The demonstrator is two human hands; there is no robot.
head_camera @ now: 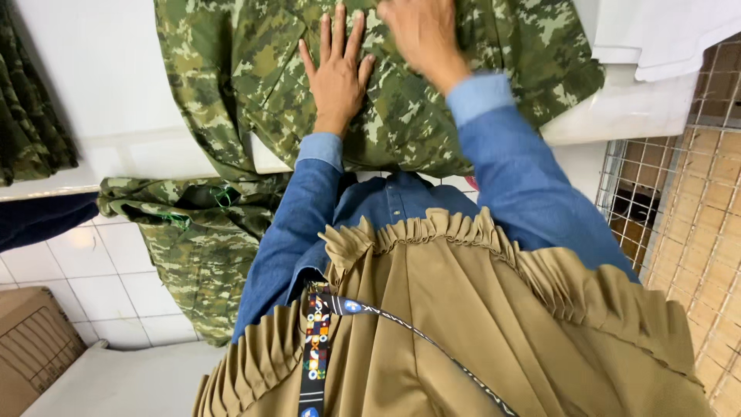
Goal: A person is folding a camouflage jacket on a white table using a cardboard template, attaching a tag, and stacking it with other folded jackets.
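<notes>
camouflage jacket under both hands, left hand flat with fingers spread, right hand palm down, holding nothing, white table, tiled floor, wire rack

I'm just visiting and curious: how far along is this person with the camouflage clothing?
Done: the camouflage garment lies spread on the white table. In hand: the left hand and right hand press flat on it. Left: part of the camouflage cloth hangs off the table edge, crumpled.
</notes>
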